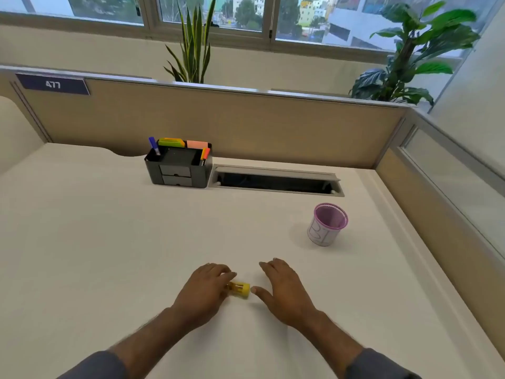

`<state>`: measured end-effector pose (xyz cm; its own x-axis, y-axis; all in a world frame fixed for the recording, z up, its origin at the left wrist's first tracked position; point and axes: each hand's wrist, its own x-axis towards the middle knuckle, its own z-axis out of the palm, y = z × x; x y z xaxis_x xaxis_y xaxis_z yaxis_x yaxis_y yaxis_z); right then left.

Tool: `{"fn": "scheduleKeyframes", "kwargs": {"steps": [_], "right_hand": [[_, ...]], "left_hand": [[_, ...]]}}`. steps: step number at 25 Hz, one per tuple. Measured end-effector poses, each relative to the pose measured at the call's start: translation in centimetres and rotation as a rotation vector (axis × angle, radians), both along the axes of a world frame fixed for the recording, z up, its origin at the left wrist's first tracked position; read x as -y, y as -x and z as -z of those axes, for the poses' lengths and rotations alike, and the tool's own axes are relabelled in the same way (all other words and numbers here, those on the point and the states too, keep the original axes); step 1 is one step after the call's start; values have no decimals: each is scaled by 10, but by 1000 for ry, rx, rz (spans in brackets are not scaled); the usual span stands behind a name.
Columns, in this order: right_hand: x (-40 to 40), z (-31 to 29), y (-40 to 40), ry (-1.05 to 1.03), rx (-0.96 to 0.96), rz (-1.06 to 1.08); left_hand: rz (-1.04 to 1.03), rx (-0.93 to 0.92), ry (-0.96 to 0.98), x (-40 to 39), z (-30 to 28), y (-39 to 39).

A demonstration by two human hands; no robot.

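A small yellow cylinder-shaped object (pixel 241 289), partly see-through, lies on its side on the white desk (pixel 109 242) near the front. My left hand (pixel 203 292) covers its left end, with fingers curled over it. My right hand (pixel 282 289) lies flat on the desk just to the right, fingers straight and spread. Its thumb tip is close to the yellow object's right end, and I cannot tell whether they touch.
A pink mesh pen cup (pixel 328 224) stands at the right. A black desk organiser (pixel 179 165) with markers and sticky notes sits at the back, beside an open cable slot (pixel 276 181). Beige partitions (pixel 246 124) close the back and right sides.
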<state>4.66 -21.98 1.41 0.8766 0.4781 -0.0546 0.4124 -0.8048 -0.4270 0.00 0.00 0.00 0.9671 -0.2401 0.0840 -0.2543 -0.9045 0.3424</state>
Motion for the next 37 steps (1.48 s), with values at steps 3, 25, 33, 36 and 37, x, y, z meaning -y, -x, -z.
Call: {"fn": "scheduleKeyframes", "kwargs": {"steps": [3,25,33,36,37], "right_hand": [[-5,6,3,-10,11,-45],[-24,-54,18,-285,-112,-115],[-23,-74,20,-187,-14,-96],[-21,-76,20,-209,-45,-120],[-20,-76,20,-220,-61,-127]], "left_hand": [[-52,-12,16,4,6,3],[-266,-60,624,36,-19,19],[-285,-47,790,45,-27,21],[-225,-64,744,43,-29,22],[-209,-71,722,42,-29,22]]}}
